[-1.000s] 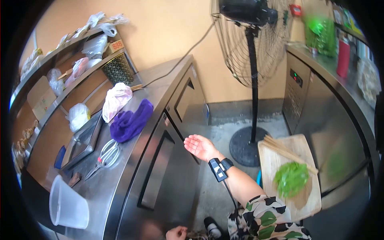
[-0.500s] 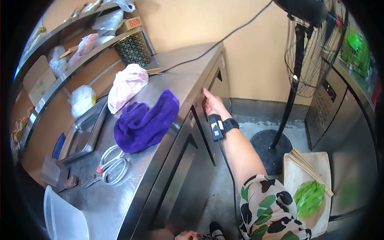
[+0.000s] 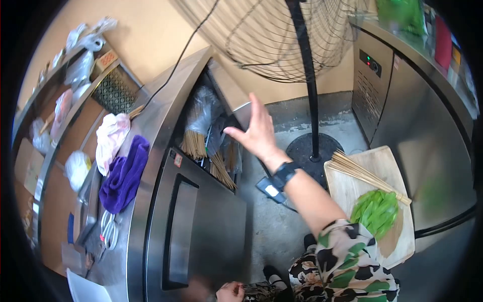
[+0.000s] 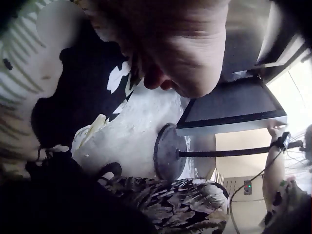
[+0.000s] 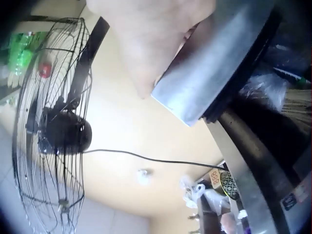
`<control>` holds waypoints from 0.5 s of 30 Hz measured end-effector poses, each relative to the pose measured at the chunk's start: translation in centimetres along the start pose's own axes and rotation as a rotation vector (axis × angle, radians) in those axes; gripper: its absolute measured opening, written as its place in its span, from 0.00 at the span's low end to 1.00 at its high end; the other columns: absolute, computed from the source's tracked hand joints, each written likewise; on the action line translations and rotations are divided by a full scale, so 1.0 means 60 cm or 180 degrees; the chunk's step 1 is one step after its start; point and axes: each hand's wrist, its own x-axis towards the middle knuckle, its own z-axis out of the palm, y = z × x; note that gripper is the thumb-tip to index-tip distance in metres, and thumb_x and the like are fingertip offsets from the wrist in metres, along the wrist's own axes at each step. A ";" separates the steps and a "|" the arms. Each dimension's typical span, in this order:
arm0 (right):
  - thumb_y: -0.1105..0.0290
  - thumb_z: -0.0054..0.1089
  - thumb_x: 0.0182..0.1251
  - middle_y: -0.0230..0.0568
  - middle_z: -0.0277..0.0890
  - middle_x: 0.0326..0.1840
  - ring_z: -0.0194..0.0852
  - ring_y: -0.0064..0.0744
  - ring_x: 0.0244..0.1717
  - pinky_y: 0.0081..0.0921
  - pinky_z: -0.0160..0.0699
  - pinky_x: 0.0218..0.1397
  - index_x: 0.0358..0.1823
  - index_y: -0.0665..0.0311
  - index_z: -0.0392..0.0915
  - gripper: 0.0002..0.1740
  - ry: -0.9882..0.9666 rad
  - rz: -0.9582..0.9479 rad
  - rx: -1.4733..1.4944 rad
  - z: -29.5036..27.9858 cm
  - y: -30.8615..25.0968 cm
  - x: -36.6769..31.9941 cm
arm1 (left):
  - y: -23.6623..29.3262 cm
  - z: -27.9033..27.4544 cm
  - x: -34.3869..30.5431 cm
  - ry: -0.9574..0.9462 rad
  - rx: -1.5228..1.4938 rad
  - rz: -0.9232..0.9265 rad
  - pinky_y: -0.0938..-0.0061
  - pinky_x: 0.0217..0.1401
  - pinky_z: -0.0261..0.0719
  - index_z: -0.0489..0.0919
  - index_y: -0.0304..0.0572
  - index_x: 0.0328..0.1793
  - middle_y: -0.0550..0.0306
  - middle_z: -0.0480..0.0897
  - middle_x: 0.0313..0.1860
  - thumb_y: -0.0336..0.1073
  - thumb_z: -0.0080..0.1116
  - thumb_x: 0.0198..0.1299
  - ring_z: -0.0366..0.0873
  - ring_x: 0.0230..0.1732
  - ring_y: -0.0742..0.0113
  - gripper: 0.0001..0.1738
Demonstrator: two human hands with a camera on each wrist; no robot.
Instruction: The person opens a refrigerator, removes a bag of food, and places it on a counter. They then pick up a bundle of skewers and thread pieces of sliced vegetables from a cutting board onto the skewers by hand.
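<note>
My right hand (image 3: 257,132) is at the edge of a swung-out steel cabinet door (image 3: 232,95), its thumb spread away from straight fingers. In the right wrist view the fingers overlap the door's outer edge (image 5: 187,105). Inside the cabinet, bundles of thin wooden skewers (image 3: 193,145) lie in clear plastic bags (image 3: 201,108). Low at the front, my left hand (image 3: 230,292) hangs loosely curled with nothing visible in it. The left wrist view shows that hand (image 4: 185,53) close up, most of its fingers hidden.
On the right, a wooden board (image 3: 329,194) bears green leaves (image 3: 375,212) and skewers (image 3: 367,176). A standing fan (image 3: 309,90) is behind the door. The left counter holds a purple cloth (image 3: 123,176), scissors (image 3: 109,229) and a pink-white bag (image 3: 111,138).
The cabinet door has swung from closed to wide, showing the skewers inside. My right hand has gone from curled at the door's handle to spread at its edge. The left hand stays low.
</note>
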 end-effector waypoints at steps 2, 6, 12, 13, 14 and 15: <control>0.55 0.74 0.38 0.52 0.58 0.63 0.59 0.48 0.62 0.41 0.60 0.61 0.66 0.65 0.51 0.55 0.0052 0.0006 -0.0569 0.020 0.008 -0.012 | -0.001 0.010 -0.006 0.0036 0.0042 0.0034 0.57 0.38 0.74 0.77 0.44 0.37 0.43 0.78 0.31 0.42 0.49 0.57 0.76 0.35 0.43 0.11; 0.60 0.71 0.40 0.46 0.64 0.56 0.64 0.46 0.55 0.37 0.69 0.55 0.61 0.63 0.56 0.46 0.0304 0.0092 -0.0227 0.039 0.007 -0.030 | -0.009 0.019 -0.022 -0.0067 0.0192 -0.0099 0.56 0.41 0.73 0.77 0.45 0.38 0.42 0.78 0.33 0.43 0.48 0.58 0.75 0.39 0.43 0.12; 0.62 0.70 0.40 0.44 0.67 0.49 0.64 0.46 0.51 0.39 0.71 0.50 0.56 0.63 0.59 0.40 0.0596 0.0354 -0.0296 0.006 0.065 -0.028 | -0.012 0.036 -0.033 -0.0151 0.0589 -0.0036 0.62 0.40 0.75 0.79 0.45 0.38 0.48 0.79 0.30 0.37 0.53 0.54 0.77 0.37 0.48 0.09; 0.63 0.70 0.40 0.44 0.67 0.48 0.64 0.46 0.51 0.38 0.70 0.51 0.56 0.63 0.60 0.40 0.0640 0.0347 -0.0337 -0.001 0.078 -0.032 | -0.021 0.048 -0.030 -0.0063 0.0540 0.0063 0.66 0.38 0.76 0.81 0.47 0.36 0.52 0.81 0.28 0.37 0.56 0.51 0.78 0.34 0.52 0.08; 0.64 0.70 0.40 0.45 0.67 0.48 0.64 0.47 0.50 0.38 0.70 0.52 0.56 0.63 0.60 0.40 0.0610 0.0366 -0.0337 -0.006 0.087 -0.035 | -0.030 0.057 -0.026 0.0037 0.0485 0.0164 0.70 0.35 0.77 0.83 0.49 0.33 0.56 0.82 0.26 0.36 0.59 0.48 0.80 0.30 0.56 0.07; 0.65 0.70 0.40 0.45 0.67 0.48 0.64 0.47 0.50 0.37 0.70 0.52 0.55 0.63 0.60 0.40 0.0579 0.0369 -0.0341 -0.009 0.096 -0.036 | -0.034 0.061 -0.021 0.0112 0.0403 0.0305 0.69 0.35 0.77 0.82 0.48 0.33 0.54 0.82 0.27 0.36 0.60 0.47 0.79 0.29 0.55 0.07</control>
